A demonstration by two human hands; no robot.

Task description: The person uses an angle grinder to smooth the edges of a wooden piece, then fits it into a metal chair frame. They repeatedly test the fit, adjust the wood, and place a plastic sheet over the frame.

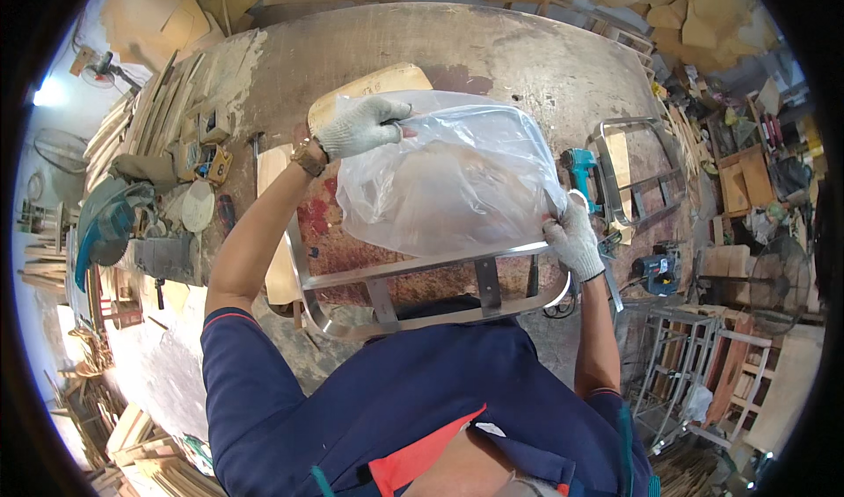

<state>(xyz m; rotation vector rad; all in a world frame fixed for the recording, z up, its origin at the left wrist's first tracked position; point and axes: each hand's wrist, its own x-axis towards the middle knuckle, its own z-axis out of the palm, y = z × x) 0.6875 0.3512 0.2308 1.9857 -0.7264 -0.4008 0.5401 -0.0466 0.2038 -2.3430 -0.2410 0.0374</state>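
Observation:
A cloudy see-through plastic bag (457,185) is spread over the far part of a metal frame (381,302) with rounded corners. The frame's near rail and two short cross plates stay uncovered, close to my body. My left hand (362,127), in a white knit glove, pinches the bag's far left edge between thumb and fingers. On the other side my right hand (574,240), gloved alike, is closed on the bag beside the frame's right rail. Under the plastic, the frame's far corner shows only faintly.
A teal power driver (580,176) and a second metal frame (675,167) lie to the right, with a dark blue power tool (658,274) nearer. Beyond the bag is a pale wooden panel (378,82). A teal saw (110,224) stands left; a fan (781,284) stands far right.

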